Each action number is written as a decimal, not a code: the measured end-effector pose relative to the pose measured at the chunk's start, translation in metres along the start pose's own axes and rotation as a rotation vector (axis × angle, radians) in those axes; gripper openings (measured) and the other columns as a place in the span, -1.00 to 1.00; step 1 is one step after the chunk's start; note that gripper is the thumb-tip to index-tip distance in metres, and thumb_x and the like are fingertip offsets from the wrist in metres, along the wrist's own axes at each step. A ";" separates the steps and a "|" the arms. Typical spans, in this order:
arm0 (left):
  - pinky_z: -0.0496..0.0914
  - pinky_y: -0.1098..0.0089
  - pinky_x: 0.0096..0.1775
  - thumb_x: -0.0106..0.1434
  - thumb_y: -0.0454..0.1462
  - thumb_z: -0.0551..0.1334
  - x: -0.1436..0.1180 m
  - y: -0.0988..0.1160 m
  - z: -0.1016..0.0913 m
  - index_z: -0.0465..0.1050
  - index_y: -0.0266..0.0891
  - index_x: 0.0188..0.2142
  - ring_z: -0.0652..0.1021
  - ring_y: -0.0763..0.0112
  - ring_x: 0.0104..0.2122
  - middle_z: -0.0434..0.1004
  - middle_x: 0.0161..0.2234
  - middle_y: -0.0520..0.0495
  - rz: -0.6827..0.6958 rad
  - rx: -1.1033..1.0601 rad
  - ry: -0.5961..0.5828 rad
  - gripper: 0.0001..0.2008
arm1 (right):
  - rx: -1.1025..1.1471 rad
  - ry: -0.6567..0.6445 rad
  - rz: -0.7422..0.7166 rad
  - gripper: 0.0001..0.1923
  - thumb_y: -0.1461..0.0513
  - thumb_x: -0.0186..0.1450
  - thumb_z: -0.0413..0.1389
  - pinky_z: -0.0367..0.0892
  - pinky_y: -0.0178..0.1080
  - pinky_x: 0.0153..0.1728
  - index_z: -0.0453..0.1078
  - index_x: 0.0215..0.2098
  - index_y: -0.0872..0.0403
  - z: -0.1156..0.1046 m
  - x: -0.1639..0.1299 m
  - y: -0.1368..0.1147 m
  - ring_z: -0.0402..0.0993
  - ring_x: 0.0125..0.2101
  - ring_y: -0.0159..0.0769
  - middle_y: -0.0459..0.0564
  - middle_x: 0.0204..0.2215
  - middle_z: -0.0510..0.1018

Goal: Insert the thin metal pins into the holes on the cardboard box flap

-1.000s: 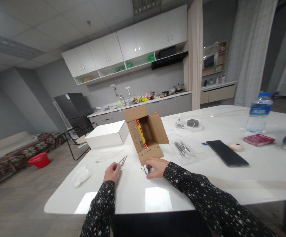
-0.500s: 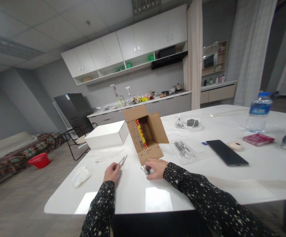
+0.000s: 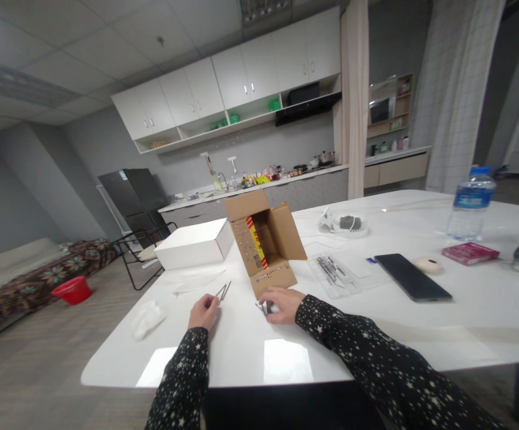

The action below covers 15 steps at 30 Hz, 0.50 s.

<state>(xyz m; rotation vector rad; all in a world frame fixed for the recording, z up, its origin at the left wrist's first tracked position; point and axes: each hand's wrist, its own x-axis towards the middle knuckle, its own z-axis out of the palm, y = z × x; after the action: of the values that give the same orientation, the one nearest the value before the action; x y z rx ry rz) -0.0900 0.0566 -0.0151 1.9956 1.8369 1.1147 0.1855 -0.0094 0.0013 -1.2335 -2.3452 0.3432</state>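
Observation:
My left hand (image 3: 204, 312) rests on the white table with its fingers pinched around thin dark metal rods (image 3: 224, 291). Their free ends point up and away from me; they look like bent hex keys, but the exact kind is unclear. To the right, my right hand (image 3: 281, 304) curls over a small dark and white object (image 3: 268, 307) at the table surface. Thin dark prongs poke out left of its fingertips, and the fingers hide most of the object. Just beyond that hand stands an open cardboard box (image 3: 263, 248), its flaps spread and yellow-red tape on the inside.
A clear plastic case (image 3: 337, 278) with several slim metal tools lies right of the box. A white box (image 3: 194, 243) and crumpled white tissue (image 3: 147, 319) are on the left. Farther right are a phone (image 3: 411, 278), a pink box (image 3: 470, 252) and a water bottle (image 3: 472, 206).
My right hand's fingers have shifted slightly left over the small object, showing a little more of it. The left hand stays where it was.

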 end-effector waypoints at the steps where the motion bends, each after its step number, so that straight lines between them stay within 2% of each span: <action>1: 0.23 0.42 -0.37 0.07 -0.04 0.05 0.000 0.000 0.000 0.34 -0.21 -0.55 0.38 0.42 -0.51 0.36 -0.62 0.06 0.003 0.001 0.001 -0.70 | -0.004 -0.003 0.002 -0.59 0.19 0.03 0.18 0.19 -0.31 -0.35 0.39 -0.12 0.01 0.000 0.000 0.000 0.38 -0.32 -0.29 -0.06 -0.32 0.42; 15: 0.24 0.41 -0.37 0.07 -0.05 0.06 -0.001 0.002 -0.002 0.35 -0.21 -0.56 0.38 0.41 -0.52 0.36 -0.64 0.05 0.000 -0.002 0.004 -0.70 | -0.021 0.009 0.033 -0.72 0.17 0.03 0.19 0.15 -0.32 -0.40 0.41 -0.28 0.05 0.002 0.000 -0.001 0.37 -0.34 -0.30 -0.07 -0.35 0.41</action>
<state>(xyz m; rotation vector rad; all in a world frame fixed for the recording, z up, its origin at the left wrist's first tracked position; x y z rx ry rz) -0.0894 0.0543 -0.0130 1.9937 1.8365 1.1207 0.1840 -0.0099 0.0002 -1.2825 -2.3288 0.3235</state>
